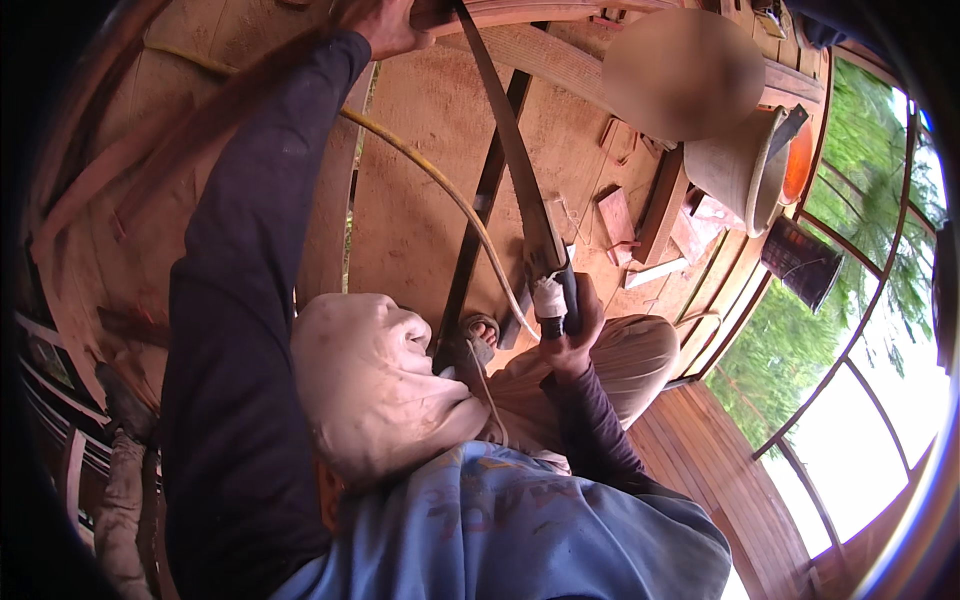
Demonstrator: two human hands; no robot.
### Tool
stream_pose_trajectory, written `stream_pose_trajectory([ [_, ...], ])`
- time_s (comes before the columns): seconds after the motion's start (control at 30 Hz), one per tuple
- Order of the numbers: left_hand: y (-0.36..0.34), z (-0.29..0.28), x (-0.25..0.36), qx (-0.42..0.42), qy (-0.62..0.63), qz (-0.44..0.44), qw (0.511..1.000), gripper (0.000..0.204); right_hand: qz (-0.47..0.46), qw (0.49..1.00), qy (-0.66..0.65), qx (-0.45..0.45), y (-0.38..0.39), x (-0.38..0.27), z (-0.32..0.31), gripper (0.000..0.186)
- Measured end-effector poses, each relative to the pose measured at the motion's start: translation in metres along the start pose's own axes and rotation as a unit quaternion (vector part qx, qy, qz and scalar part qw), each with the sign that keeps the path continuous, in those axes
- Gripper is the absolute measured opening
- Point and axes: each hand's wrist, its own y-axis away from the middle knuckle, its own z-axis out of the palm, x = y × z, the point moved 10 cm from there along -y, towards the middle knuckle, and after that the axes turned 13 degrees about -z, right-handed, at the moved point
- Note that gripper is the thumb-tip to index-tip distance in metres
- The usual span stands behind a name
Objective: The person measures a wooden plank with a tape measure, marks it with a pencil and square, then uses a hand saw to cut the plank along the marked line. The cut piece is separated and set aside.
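My right hand [572,335] is closed round the dark handle of a handsaw, wrapped with white material [548,298]. The saw's long blade [505,125] runs up from it to a reddish wooden beam [515,12] at the top edge, where it meets the wood beside my left hand [395,28]. That hand's fingers are curled on the beam. A yellow hose [420,165] curves down across the plank floor [410,220] toward my right hand. My bent knees in pale trousers [350,380] and a sandalled foot [478,330] are below the blade.
Wood offcuts [615,215], a pale bucket [720,175], an orange container [798,160] and a dark tin [795,262] sit at the right, near railings. A blurred oval hides the upper right. Another person's leg [125,480] is at lower left. Long boards [170,160] lie at upper left.
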Motion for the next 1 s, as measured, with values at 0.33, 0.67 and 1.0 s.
stream_pose_trajectory([
  [0.33,-0.003,0.017,-0.001,-0.049,-0.029,0.005,0.998,0.044,-0.082,0.994,-0.056,0.042,-0.100,0.040,0.058,0.024],
  [0.67,0.003,-0.005,0.018,0.009,-0.035,0.050,0.998,0.050,-0.089,0.988,-0.115,0.043,-0.125,0.030,0.064,0.025],
  [1.0,-0.001,0.008,-0.001,0.030,-0.054,0.028,0.998,0.044,0.010,1.000,-0.003,0.005,0.008,0.014,0.000,0.029],
])
